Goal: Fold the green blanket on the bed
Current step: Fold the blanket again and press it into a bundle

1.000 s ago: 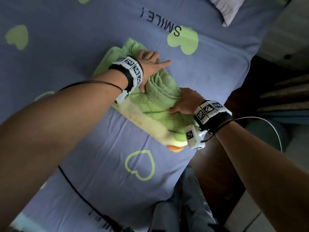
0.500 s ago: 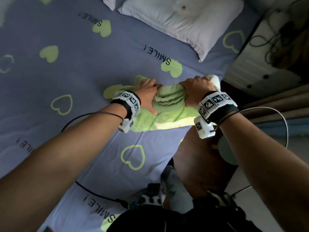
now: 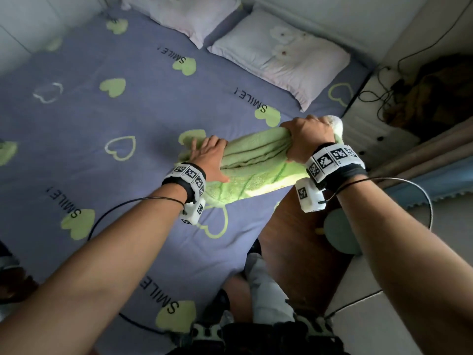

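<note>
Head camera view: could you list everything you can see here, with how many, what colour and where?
green blanket: one, light green, bunched near the bed's right edge, held by both hands
bed sheet: one, purple-blue with green hearts and "SMILE!" print, covering the bed
pillows: two, pale pink-white, at the head of the bed
bedside unit: one, white, right of the bed
cables: several, black, on the bedside unit
floor: brown, right of the bed
wrist trackers: two, white with black square codes, one on each wrist
left hand: pressing on the blanket's left part
right hand: fist closed around the blanket's right end
</note>
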`<state>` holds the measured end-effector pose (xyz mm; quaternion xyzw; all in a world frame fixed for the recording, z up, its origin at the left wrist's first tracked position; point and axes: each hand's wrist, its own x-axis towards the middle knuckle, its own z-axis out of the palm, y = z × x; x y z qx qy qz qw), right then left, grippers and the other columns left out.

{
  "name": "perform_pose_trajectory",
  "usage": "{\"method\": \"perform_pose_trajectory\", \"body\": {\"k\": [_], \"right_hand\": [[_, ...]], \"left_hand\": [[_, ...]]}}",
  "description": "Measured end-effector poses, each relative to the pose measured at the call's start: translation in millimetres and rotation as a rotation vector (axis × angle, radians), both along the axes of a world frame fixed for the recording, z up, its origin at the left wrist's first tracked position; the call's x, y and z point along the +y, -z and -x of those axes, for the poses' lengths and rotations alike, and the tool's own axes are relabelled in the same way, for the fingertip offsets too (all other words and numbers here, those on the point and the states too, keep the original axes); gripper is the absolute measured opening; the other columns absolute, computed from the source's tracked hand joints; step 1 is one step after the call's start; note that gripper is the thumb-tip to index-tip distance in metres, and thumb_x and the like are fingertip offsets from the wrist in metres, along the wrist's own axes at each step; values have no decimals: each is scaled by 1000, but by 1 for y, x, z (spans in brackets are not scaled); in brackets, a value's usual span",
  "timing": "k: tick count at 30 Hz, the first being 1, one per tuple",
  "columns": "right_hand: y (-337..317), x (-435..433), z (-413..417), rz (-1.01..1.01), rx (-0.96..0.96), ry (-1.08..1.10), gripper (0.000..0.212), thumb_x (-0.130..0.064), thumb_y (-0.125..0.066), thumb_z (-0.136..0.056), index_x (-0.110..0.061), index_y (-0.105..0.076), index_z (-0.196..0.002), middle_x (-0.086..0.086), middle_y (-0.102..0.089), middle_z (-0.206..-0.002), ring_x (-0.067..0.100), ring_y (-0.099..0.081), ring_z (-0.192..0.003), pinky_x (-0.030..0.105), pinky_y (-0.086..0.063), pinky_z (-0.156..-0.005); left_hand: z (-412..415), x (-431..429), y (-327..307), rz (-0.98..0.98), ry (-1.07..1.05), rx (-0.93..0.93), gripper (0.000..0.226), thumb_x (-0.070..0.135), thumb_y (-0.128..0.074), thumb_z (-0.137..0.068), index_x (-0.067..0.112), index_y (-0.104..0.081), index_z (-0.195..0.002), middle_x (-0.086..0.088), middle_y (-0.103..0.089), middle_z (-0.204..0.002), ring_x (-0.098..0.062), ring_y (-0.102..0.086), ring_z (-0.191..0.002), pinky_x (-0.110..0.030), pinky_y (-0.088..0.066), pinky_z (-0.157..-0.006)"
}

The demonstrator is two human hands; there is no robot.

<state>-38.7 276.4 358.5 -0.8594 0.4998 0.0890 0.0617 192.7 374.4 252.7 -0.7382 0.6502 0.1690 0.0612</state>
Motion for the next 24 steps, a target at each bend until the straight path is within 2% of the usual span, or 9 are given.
{"method": "perform_pose_trajectory", "body": {"k": [4,7,9,11,14,17,21,24], "right_hand": [[-17,83,-8,43,-19,-17,79,-31,-86,-61,-43,-58,-135,-3,-70,-117,27,-56,-120,42,-38,-105],[-28,131,-11,27,-43,-13,80,-32,-88,-60,-43,-58,-133,-2,-70,-117,27,-55,-121,42,-37,-105],[-35,157,-10,19,-56,-8,76,-32,-88,-61,-43,-59,-130,-2,-69,-117,28,-55,-120,42,-38,-105],[-40,184,-8,15,-64,-13,74,-32,-88,-61,-42,-60,-129,-2,-69,-118,28,-55,-120,43,-39,-104],[-45,217,-3,-20,-84,-11,78,-34,-90,-59,-42,-59,-130,0,-69,-118,27,-54,-121,42,-39,-104],[-41,241,1,-64,-85,-2,86,-37,-94,-54,-43,-58,-132,5,-67,-118,29,-54,-121,42,-38,-105],[-33,274,1,-148,-92,27,87,-39,-96,-49,-41,-59,-129,8,-67,-113,30,-54,-118,42,-42,-101],[-28,305,-7,-209,-86,10,89,-39,-97,-48,-39,-59,-129,9,-66,-114,31,-53,-122,45,-42,-105]], "left_hand": [[-13,93,-17,60,-60,-7,104,67,-81,-43,19,-42,-127,-3,-35,-122,-28,-38,-123,-57,-30,-111],[-19,154,-28,97,-108,19,110,68,-81,-46,18,-40,-135,-4,-38,-136,-27,-40,-131,-54,-23,-117],[-17,186,-36,79,-146,42,108,65,-82,-51,18,-37,-136,-3,-46,-141,-25,-46,-135,-56,-18,-120],[-11,218,-46,61,-186,54,104,61,-83,-56,18,-35,-136,-3,-52,-144,-26,-49,-135,-57,-21,-119],[-1,262,-61,36,-265,107,106,53,-85,-62,21,-28,-146,-4,-46,-152,-31,-46,-139,-59,-33,-114],[12,299,-77,-7,-322,97,110,50,-86,-66,24,-23,-153,-3,-42,-157,-32,-44,-141,-57,-33,-114],[20,342,-94,-19,-376,79,100,45,-88,-67,27,-33,-148,-2,-50,-150,-33,-50,-135,-53,-36,-109],[20,380,-103,-46,-429,58,100,44,-88,-67,29,-34,-149,-2,-50,-150,-35,-49,-135,-52,-37,-107]]}}
